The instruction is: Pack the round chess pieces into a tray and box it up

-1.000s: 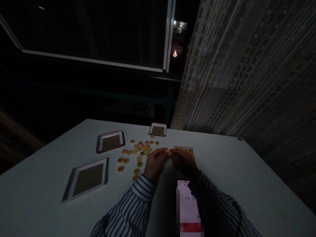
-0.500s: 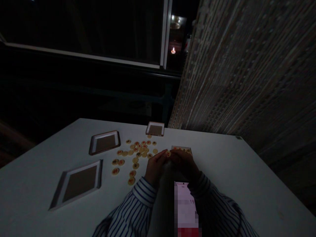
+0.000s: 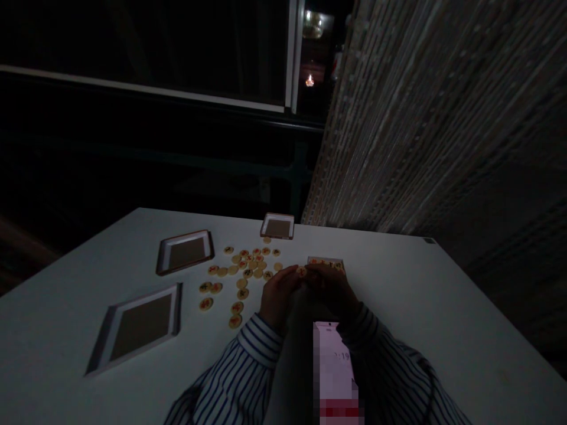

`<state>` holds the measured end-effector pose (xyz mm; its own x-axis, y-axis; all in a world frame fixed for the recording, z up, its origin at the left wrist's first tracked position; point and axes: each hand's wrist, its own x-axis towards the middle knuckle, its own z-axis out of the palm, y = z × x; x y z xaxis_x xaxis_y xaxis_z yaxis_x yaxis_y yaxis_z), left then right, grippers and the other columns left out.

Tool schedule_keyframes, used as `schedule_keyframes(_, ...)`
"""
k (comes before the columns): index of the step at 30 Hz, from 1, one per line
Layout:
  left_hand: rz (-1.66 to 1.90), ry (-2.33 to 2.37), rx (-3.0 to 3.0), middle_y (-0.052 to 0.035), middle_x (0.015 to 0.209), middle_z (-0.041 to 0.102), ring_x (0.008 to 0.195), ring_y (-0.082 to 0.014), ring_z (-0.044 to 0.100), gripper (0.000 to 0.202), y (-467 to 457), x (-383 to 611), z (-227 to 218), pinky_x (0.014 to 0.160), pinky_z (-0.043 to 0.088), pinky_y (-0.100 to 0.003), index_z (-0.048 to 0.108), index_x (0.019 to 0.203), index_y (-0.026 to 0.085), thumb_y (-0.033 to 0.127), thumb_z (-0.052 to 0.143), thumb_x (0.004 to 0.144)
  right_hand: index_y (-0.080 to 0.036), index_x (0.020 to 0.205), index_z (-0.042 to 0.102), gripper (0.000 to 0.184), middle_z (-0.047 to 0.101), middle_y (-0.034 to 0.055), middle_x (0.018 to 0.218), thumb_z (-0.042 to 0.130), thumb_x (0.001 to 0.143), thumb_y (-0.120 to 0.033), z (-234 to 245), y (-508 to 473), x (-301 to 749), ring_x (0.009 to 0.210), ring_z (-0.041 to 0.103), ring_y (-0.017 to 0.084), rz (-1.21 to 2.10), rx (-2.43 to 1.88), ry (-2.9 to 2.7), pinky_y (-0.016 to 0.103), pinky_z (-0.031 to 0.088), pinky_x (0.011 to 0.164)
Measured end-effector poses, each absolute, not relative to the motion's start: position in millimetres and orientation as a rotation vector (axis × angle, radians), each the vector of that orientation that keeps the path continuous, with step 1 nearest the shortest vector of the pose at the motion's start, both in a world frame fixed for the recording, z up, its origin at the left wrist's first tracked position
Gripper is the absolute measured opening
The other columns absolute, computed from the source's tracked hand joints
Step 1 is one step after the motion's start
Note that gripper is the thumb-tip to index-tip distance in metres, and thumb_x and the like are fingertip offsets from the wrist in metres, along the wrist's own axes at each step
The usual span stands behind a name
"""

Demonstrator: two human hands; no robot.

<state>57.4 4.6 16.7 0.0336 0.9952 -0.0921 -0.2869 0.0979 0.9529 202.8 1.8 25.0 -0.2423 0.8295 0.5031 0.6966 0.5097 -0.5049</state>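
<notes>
A round Chinese chess piece (image 3: 302, 271) with a red character is pinched between my left hand (image 3: 278, 295) and my right hand (image 3: 332, 288). Fingers of both hands are closed on its edges, above the white table. Just beyond my right hand lies a shallow box (image 3: 325, 261) with a row of chess pieces in it; the hand hides its near part. Left of my hands, several loose chess pieces (image 3: 252, 265) are scattered, some with red or black characters up, others showing plain faces.
On the white table (image 3: 398, 307), one open tray (image 3: 177, 321) lies at the near left, another tray (image 3: 210, 248) behind it, and a small tray (image 3: 278, 237) at the far edge. A lit phone (image 3: 334, 366) lies below my wrists. A string curtain (image 3: 398, 118) hangs at the right.
The view has tilted slightly, so the table sits a little higher in the picture. Both hands still hold the chess piece in nearly the same place.
</notes>
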Motion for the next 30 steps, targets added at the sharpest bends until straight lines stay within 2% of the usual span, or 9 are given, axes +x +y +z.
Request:
schedule_keyframes(6, 1.229, 1.007, 0.91, -0.0064, 0.094, 0.068, 0.089, -0.0196, 0.061, 0.033, 8, 58, 7, 0.083, 0.046, -0.033, 0.066, 0.091, 0.017, 0.033, 0.067, 0.063, -0.018, 0.098, 0.061, 0.023, 0.067, 0.0084, 0.091, 0.05, 0.082, -0.029, 28, 2, 202, 0.083, 0.063, 0.019, 0.175, -1.29, -2.029, 0.031, 0.049, 0.073)
schedule_keyframes(16, 1.223, 1.017, 0.899, -0.0063, 0.094, 0.068, 0.091, -0.0202, 0.061, 0.031, 5, 59, 14, 0.083, 0.046, -0.032, 0.066, 0.09, 0.018, 0.033, 0.066, 0.063, -0.021, 0.098, 0.062, 0.022, 0.066, 0.0068, 0.089, 0.046, 0.084, -0.03, 35, 1, 200, 0.082, 0.062, 0.018, 0.173, -1.303, -2.088, 0.03, 0.048, 0.072)
schedule_keyframes(26, 1.246, 0.936, 0.85, -0.0047, 0.094, 0.068, 0.093, -0.0197, 0.06, 0.031, 3, 65, 21, 0.088, 0.043, -0.033, 0.067, 0.09, 0.017, 0.031, 0.068, 0.062, -0.019, 0.098, 0.06, 0.02, 0.065, 0.0064, 0.086, 0.051, 0.082, -0.026, 42, 0, 206, 0.08, 0.059, 0.017, 0.215, -1.282, -2.087, 0.03, 0.047, 0.072)
schedule_keyframes(30, 1.258, 0.923, 0.907, -0.0052, 0.096, 0.068, 0.094, -0.019, 0.059, 0.03, 3, 69, 25, 0.089, 0.043, -0.033, 0.066, 0.091, 0.016, 0.03, 0.067, 0.065, -0.018, 0.098, 0.06, 0.021, 0.065, 0.0069, 0.092, 0.055, 0.079, -0.026, 47, 2, 211, 0.086, 0.059, 0.018, 0.165, -1.315, -2.099, 0.03, 0.046, 0.076)
